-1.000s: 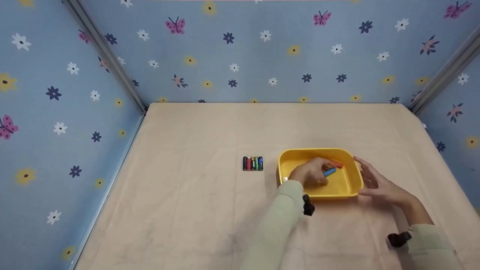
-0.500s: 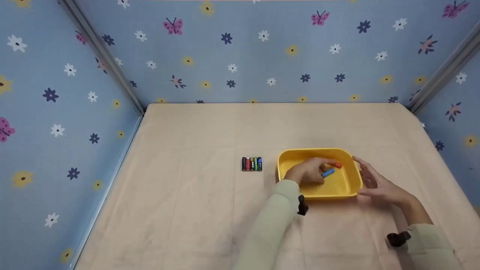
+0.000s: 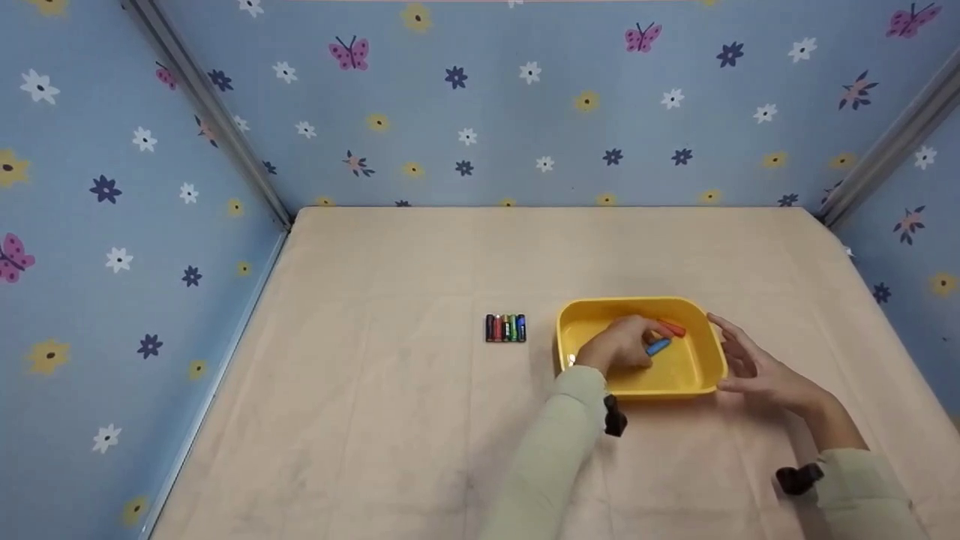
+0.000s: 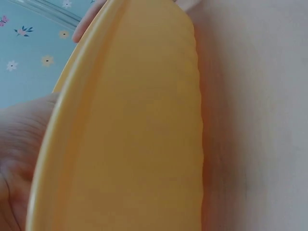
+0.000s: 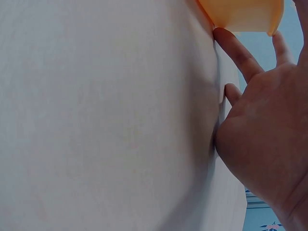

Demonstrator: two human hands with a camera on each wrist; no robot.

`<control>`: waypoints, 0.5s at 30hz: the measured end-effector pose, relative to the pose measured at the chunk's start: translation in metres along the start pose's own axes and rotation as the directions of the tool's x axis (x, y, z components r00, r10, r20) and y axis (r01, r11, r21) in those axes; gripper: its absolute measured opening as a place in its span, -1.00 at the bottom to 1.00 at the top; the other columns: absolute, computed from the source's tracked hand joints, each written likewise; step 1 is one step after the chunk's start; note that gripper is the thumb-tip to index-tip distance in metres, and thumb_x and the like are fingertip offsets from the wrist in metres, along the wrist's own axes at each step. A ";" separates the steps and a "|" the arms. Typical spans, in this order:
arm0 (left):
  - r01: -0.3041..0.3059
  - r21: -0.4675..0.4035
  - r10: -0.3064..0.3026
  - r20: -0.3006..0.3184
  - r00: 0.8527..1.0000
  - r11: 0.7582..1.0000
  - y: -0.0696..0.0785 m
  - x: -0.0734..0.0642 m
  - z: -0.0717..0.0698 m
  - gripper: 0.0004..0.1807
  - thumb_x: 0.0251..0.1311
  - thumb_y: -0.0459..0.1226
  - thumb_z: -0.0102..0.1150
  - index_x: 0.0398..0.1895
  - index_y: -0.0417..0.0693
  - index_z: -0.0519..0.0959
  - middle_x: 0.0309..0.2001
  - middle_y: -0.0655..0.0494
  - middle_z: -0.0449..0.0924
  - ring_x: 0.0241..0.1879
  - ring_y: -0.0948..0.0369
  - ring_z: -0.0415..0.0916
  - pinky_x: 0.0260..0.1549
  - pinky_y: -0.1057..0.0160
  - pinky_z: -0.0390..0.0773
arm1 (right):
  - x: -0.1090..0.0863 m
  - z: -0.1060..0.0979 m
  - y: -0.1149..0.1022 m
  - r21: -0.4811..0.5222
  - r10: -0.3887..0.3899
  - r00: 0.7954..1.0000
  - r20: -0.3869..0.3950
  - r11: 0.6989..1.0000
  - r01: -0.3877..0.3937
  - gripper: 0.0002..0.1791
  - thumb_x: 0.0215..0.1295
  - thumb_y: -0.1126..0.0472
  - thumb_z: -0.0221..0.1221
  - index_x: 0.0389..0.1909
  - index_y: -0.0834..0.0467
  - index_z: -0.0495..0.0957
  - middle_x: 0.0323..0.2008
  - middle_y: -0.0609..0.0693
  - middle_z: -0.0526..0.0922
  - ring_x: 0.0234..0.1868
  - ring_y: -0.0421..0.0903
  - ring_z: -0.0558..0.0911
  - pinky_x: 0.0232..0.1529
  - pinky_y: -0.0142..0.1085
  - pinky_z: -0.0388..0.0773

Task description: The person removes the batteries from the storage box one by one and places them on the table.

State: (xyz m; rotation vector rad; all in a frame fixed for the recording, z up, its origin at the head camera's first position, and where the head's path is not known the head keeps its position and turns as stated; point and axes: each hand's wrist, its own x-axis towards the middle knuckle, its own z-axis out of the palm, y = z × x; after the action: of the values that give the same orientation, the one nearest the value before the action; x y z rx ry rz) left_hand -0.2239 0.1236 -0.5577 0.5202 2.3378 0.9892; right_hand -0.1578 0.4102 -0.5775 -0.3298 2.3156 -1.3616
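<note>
My left hand reaches down inside a yellow plastic bin. Its forefinger lies at a short red stick, with the thumb apart from it. A short blue stick lies on the bin floor between them; the other fingers are hidden beneath the hand. The left wrist view shows the bin's outer wall, the hand partly behind the rim. At the bin's right end, my right hand has its fingers spread. In the right wrist view, fingertips of this hand touch the yellow wall.
A neat row of small coloured cylinders, looking like batteries, lies left of the bin on the beige cloth. Flower-patterned blue walls stand along the back and both sides of the table.
My left hand has shifted slightly back and forth inside the bin beside the blue and red sticks. The right hand and the bin have stayed in place.
</note>
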 end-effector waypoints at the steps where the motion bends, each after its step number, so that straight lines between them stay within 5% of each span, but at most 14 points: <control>1: 0.009 -0.006 -0.009 -0.008 1.000 1.000 0.001 0.000 0.001 -0.47 0.32 -0.49 0.53 0.27 0.17 0.79 0.14 0.18 0.74 -0.01 0.28 0.52 0.15 0.38 0.68 | 0.000 0.000 0.000 -0.005 0.000 1.000 -0.001 1.000 0.000 0.24 0.49 0.18 0.39 0.90 -0.20 -0.26 0.87 0.33 -0.26 0.78 0.62 -0.04 0.59 0.69 -0.06; 5: 0.044 -0.044 -0.045 -0.037 0.998 0.998 0.003 0.001 0.003 -0.54 0.28 -0.49 0.57 0.16 0.13 0.80 -0.03 0.20 0.67 -0.08 0.27 0.49 0.06 0.40 0.66 | 0.000 0.000 0.001 -0.010 0.000 1.000 -0.001 1.000 0.000 0.24 0.48 0.17 0.40 0.90 -0.21 -0.25 0.87 0.32 -0.23 0.78 0.61 -0.03 0.59 0.69 -0.07; 11: 0.016 -0.068 -0.020 -0.057 0.998 0.998 0.003 0.002 0.002 -0.53 0.24 -0.54 0.57 0.17 0.02 0.83 -0.07 0.15 0.73 -0.17 0.28 0.50 -0.15 0.43 0.63 | 0.001 -0.001 0.000 0.022 0.011 1.000 0.003 1.000 -0.011 0.24 0.48 0.26 0.41 0.90 -0.22 -0.23 0.88 0.28 -0.23 0.80 0.58 -0.11 0.62 0.67 -0.17; 15: 0.018 -0.081 -0.022 -0.050 0.999 0.997 0.002 0.001 -0.001 -0.53 0.23 -0.52 0.59 0.17 0.01 0.83 -0.06 0.14 0.75 -0.17 0.28 0.53 -0.09 0.42 0.68 | 0.001 0.000 0.000 0.030 0.013 1.000 0.003 0.999 -0.013 0.25 0.48 0.23 0.42 0.89 -0.22 -0.23 0.88 0.27 -0.25 0.80 0.59 -0.12 0.61 0.70 -0.15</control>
State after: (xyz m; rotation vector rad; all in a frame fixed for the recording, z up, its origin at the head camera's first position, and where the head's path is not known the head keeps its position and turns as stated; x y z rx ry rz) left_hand -0.2251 0.1249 -0.5560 0.4442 2.3316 1.0943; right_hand -0.1582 0.4099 -0.5777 -0.3065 2.2885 -1.3879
